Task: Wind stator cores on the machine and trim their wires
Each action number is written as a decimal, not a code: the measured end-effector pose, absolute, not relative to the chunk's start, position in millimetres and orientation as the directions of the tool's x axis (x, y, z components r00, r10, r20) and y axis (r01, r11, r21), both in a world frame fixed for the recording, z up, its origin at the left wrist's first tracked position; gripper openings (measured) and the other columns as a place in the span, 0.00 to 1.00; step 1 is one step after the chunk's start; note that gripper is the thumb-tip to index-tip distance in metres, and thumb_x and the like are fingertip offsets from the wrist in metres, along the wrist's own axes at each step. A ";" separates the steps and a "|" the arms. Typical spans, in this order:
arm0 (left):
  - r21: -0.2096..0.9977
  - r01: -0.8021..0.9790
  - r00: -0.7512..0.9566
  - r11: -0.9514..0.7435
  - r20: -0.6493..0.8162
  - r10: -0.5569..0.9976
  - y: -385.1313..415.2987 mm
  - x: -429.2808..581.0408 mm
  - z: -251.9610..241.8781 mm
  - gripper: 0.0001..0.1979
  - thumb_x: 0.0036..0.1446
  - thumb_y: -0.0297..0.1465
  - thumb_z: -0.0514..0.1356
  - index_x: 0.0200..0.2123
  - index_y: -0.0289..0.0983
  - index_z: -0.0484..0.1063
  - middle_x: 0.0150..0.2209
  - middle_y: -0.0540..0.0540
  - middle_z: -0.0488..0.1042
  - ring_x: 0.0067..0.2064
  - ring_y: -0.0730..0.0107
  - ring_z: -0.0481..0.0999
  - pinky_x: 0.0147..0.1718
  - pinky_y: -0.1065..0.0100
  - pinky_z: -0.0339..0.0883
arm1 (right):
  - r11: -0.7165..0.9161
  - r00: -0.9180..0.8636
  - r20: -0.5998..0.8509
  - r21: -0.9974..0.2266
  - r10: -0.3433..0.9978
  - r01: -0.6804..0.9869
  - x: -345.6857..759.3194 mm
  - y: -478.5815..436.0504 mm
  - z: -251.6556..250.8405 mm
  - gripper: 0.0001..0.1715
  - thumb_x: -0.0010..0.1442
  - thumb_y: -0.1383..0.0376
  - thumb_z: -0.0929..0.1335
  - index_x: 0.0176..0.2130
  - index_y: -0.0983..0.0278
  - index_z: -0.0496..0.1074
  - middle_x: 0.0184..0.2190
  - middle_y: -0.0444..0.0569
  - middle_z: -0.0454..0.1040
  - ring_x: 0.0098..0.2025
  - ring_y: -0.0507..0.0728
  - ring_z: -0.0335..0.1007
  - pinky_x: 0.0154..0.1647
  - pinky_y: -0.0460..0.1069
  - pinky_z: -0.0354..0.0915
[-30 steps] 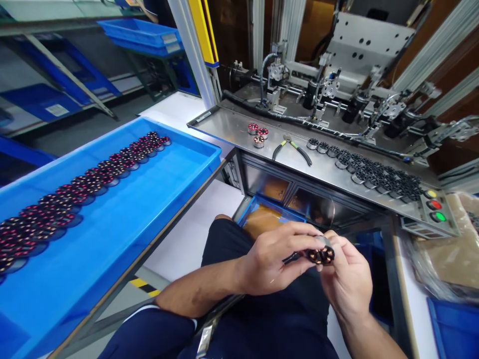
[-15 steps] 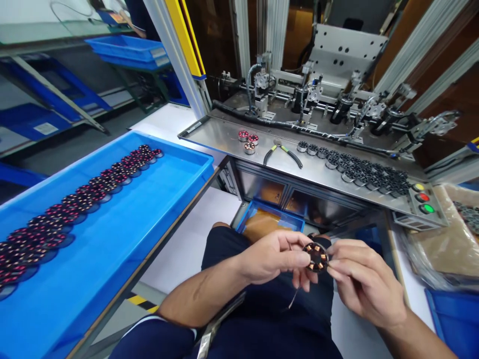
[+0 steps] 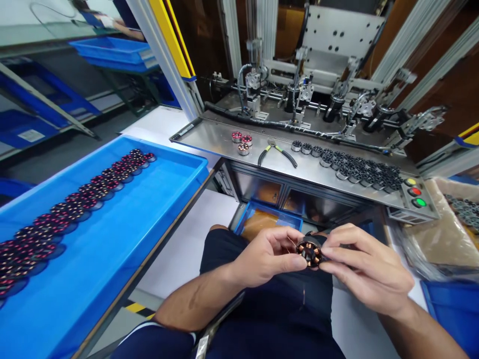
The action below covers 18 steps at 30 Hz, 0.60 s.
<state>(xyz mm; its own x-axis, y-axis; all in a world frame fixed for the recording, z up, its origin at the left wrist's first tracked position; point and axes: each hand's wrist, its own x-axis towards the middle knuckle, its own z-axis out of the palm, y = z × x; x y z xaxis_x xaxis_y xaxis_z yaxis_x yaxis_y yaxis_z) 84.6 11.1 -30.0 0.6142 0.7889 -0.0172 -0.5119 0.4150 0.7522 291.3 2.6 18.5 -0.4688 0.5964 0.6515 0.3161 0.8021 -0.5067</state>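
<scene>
Above my lap, a copper-wound motor stator (image 3: 310, 253) is held between both hands, its ring of coils facing me. My left hand (image 3: 267, 257) grips its left side with the thumb across the lower edge. My right hand (image 3: 364, 267) pinches the right rim between thumb and fingers. Thin copper wire ends stick out near the left fingers and hang below. Beyond the hands, pliers (image 3: 277, 152) with green and black handles lie spread on the metal ledge (image 3: 209, 137). Several unwound black stator cores (image 3: 359, 167) stand to their right, and 3 wound stators (image 3: 243, 142) to their left.
A blue tray (image 3: 149, 214) at left carries rows of wound stators (image 3: 86, 197). Behind the ledge stands a winding machine (image 3: 299, 94). A button box (image 3: 415, 194) and a plastic-lined box (image 3: 430, 224) are at right. Another person's arm (image 3: 127, 30) shows far back left.
The stator has tilted and turned in my hands and shifted slightly left. My right fingers now lie further over its rim. The whole view has shifted a little.
</scene>
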 end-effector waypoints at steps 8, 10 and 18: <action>0.727 -0.620 0.512 0.295 0.090 0.854 8.8 81.6 -36.1 0.22 0.43 0.22 0.75 0.41 0.39 0.74 0.46 0.47 0.79 0.39 0.71 0.82 0.38 0.71 0.74 | 0.730 -0.403 0.623 -0.460 0.671 0.505 276.8 -5.1 30.3 0.08 0.61 0.78 0.69 0.38 0.67 0.73 0.31 0.48 0.76 0.33 0.48 0.73 0.34 0.42 0.69; 0.661 -0.717 0.437 0.223 0.176 0.882 10.5 79.2 -33.3 0.27 0.39 0.24 0.77 0.43 0.43 0.73 0.58 0.46 0.73 0.51 0.60 0.81 0.48 0.63 0.75 | 0.712 -0.401 0.606 -0.453 0.687 0.537 273.9 -2.3 36.0 0.07 0.62 0.78 0.69 0.37 0.67 0.72 0.30 0.47 0.75 0.33 0.47 0.72 0.34 0.42 0.68; 0.590 -0.560 0.803 0.582 0.212 0.557 30.4 84.5 -39.9 0.41 0.55 0.65 0.52 0.45 0.31 0.75 0.40 0.35 0.81 0.37 0.56 0.83 0.34 0.64 0.74 | 0.835 -0.651 0.524 -0.388 0.548 0.390 266.9 14.8 71.6 0.05 0.65 0.75 0.67 0.38 0.67 0.72 0.30 0.48 0.76 0.33 0.49 0.73 0.33 0.42 0.69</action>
<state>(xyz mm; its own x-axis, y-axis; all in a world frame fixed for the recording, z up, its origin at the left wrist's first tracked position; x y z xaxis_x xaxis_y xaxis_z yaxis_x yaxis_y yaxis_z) 84.5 30.4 -39.9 0.8029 0.5571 0.2121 -0.5598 0.5823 0.5895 266.9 14.8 71.6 -0.6515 0.5485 0.5242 0.3903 0.8348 -0.3884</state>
